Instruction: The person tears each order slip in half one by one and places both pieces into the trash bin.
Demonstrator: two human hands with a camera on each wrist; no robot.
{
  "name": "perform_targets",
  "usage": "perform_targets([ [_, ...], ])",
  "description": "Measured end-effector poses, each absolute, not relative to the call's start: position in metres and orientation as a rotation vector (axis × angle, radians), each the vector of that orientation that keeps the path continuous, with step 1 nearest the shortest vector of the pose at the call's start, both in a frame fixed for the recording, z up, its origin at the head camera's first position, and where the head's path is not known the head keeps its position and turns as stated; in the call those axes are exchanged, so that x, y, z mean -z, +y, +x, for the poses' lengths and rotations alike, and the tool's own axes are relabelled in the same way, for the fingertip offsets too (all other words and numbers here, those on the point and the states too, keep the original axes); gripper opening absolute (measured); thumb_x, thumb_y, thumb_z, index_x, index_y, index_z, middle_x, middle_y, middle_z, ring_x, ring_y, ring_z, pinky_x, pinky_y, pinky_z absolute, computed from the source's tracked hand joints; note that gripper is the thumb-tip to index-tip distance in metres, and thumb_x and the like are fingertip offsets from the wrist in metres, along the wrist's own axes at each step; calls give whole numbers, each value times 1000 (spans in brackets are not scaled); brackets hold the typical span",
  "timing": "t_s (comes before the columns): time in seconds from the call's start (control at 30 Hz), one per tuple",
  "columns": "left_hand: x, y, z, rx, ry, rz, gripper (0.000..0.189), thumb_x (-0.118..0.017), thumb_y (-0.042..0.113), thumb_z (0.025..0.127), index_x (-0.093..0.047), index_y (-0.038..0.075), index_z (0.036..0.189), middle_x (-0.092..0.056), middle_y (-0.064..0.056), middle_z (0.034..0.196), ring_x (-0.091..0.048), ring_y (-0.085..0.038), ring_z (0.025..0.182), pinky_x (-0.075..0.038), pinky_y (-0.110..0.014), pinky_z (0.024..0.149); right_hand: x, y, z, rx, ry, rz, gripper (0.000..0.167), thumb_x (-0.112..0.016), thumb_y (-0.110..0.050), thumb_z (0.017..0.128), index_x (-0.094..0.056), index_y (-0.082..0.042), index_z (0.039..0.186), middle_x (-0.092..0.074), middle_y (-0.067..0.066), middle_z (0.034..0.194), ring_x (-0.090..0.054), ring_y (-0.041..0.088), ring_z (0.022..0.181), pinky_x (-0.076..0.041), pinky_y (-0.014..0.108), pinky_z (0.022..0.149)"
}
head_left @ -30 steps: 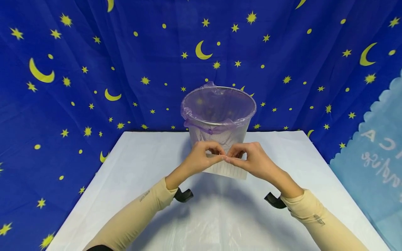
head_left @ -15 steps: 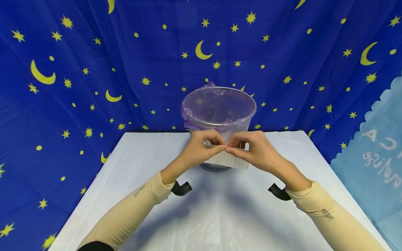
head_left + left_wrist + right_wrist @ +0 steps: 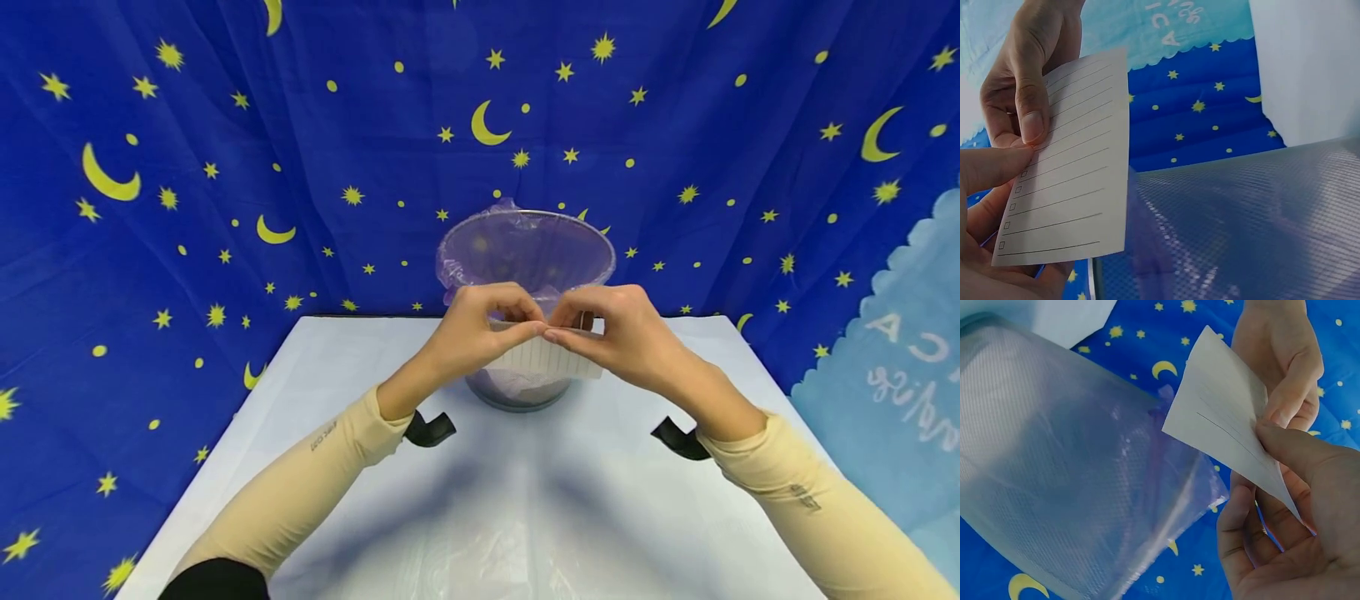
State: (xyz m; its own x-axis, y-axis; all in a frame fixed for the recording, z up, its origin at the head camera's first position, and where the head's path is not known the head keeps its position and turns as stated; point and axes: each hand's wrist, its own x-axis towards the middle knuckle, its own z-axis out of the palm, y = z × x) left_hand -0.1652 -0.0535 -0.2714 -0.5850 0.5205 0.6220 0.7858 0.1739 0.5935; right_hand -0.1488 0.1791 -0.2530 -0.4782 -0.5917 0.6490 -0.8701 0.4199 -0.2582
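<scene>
A small sheet of lined paper (image 3: 542, 355) with a column of little checkboxes hangs between both hands in front of the wastebasket. My left hand (image 3: 474, 332) pinches its upper edge between thumb and fingers. Right beside it, my right hand (image 3: 626, 335) pinches the same edge, the thumb tips almost meeting. In the left wrist view the sheet (image 3: 1069, 162) looks whole and nearly flat; in the right wrist view the paper (image 3: 1222, 412) bends slightly. Behind the hands stands the mesh wastebasket (image 3: 517, 395), lined with a thin purple bag (image 3: 525, 250) folded over its rim. The hands hide the basket's front middle.
The basket stands near the back of a white-covered table (image 3: 495, 517). A blue curtain (image 3: 360, 108) with yellow moons and stars hangs behind, and a light blue panel (image 3: 900, 350) with lettering is at the right. Black straps (image 3: 431, 430) show at both wrists.
Both hands have risen in the head view with the paper, from before the basket's lower part towards its rim. The basket's base has come into view beneath the sheet. The pinch looks unchanged.
</scene>
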Motion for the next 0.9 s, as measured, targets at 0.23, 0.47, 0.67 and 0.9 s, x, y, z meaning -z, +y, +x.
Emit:
perform_targets([
  [0.23, 258, -54, -166, 1374, -2133, -1256, 5, -79, 12, 96, -79, 8, 94, -76, 0, 90, -69, -11, 81, -57, -32, 81, 239, 180, -149, -799, -2207, 1204, 12, -86, -10, 89, -76, -17, 89, -72, -11, 79, -63, 3, 70, -52, 17, 67],
  [0.47, 255, -53, -168, 1402, -2146, -1232, 6, -79, 13, 96, -79, 7, 95, -75, 0, 90, -68, -11, 82, -58, -33, 83, 236, 181, -149, -791, -2200, 1179, 10, -85, -10, 90, -76, -16, 90, -73, -10, 81, -64, 3, 71, -52, 18, 67],
  [0.67, 244, -52, -172, 1438, -2141, -1238, 4, -78, 11, 96, -79, 7, 95, -75, 0, 89, -68, -12, 82, -58, -37, 85, 228, 181, -152, -800, -2183, 1177, 10, -84, -9, 91, -76, -15, 90, -72, -9, 80, -62, 3, 72, -51, 17, 67],
  [0.9, 232, -48, -177, 1467, -2129, -1251, 4, -76, 7, 97, -79, 5, 96, -75, -4, 90, -68, -13, 83, -59, -36, 87, 217, 184, -155, -791, -2176, 1140, 9, -83, -9, 91, -77, -17, 90, -72, -9, 82, -63, 4, 74, -52, 17, 71],
])
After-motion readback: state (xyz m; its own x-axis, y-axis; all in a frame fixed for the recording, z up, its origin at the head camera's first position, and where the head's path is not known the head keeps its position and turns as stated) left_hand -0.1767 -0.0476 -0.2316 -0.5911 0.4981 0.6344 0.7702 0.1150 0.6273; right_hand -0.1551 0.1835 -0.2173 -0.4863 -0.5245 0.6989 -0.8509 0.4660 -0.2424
